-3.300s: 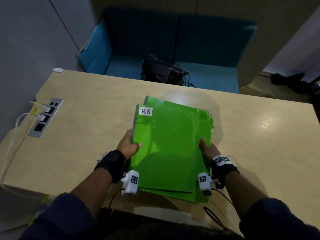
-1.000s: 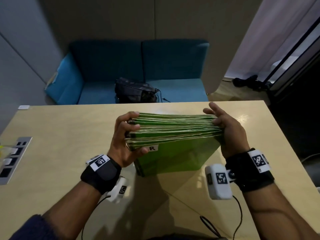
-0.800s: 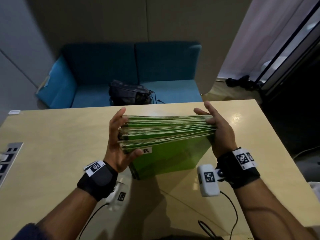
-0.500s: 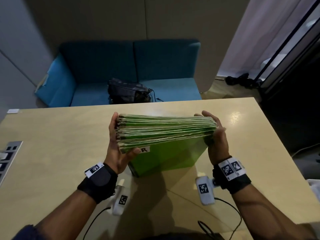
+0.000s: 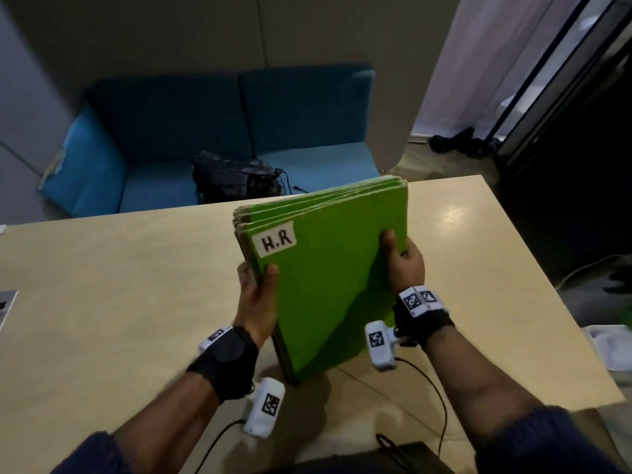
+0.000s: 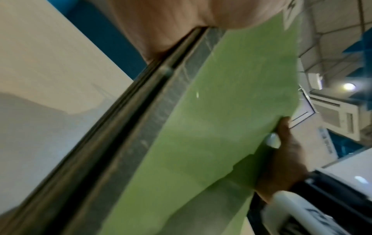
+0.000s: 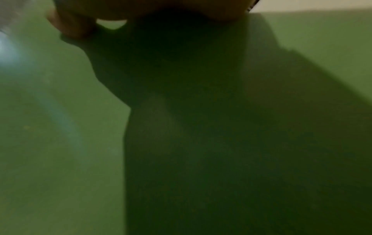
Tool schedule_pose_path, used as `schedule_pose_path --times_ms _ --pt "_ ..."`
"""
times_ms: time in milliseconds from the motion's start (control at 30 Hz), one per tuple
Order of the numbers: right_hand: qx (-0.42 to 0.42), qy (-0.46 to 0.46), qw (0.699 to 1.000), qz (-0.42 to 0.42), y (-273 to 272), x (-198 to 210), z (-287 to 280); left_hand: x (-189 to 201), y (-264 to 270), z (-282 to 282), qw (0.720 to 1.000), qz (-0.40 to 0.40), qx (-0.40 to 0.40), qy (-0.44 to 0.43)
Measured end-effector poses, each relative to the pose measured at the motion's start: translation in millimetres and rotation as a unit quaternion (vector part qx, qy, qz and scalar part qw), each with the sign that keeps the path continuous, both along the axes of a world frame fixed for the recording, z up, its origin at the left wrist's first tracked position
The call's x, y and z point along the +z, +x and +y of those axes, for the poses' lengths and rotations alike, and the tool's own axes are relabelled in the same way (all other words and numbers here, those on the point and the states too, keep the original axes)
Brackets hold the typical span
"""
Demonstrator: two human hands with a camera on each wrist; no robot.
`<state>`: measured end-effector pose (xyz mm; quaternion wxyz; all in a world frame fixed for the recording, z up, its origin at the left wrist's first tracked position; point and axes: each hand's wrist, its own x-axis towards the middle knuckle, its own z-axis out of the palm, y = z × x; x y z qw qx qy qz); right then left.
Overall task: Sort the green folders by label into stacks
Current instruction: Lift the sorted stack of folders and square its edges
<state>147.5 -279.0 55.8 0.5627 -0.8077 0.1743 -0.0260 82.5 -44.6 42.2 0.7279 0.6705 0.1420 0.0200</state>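
A thick stack of green folders leans back towards me, its lower edge near the table. The front folder bears a white label reading "H.R". My left hand grips the stack's left edge, thumb on the front face. My right hand grips the right edge, thumb on the front. In the left wrist view the stack of green folders fills the frame, with the right hand at its far edge. The right wrist view shows only the dim green folder face.
A blue sofa with a black bag on it stands beyond the table's far edge. A power socket panel is set in the table at the far left. Cables trail near the front edge.
The stack has tipped from standing with its top edges facing me to leaning back, so its labelled front face now shows. Both hands have shifted down its side edges.
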Motion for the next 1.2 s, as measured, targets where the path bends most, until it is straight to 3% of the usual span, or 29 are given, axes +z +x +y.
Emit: schedule_pose_path --times_ms 100,200,333,567,900,1067,1200 --pt "0.042 -0.113 0.986 0.115 17 7 -53 -14 13 -40 0.989 0.137 -0.043 -0.032" --pt "0.021 -0.187 0.957 0.221 28 -1 -115 -41 27 -84 0.957 0.248 -0.144 -0.049" --pt "-0.018 -0.193 0.931 0.309 22 -20 -193 -59 27 -154 0.949 0.248 -0.191 -0.035" --pt "-0.026 -0.211 0.916 0.341 13 -52 -286 -55 50 -238 0.938 0.284 -0.198 0.006" --pt "0.009 -0.250 0.900 0.357 9 -80 -313 -78 49 -274 0.915 0.340 -0.192 0.101" --pt "0.004 -0.275 0.889 0.366 8 -87 -306 -73 50 -275 0.895 0.324 -0.235 0.196" --pt "-0.001 -0.356 0.860 0.365 9 -87 -295 -54 55 -272 0.877 0.298 -0.236 0.294"
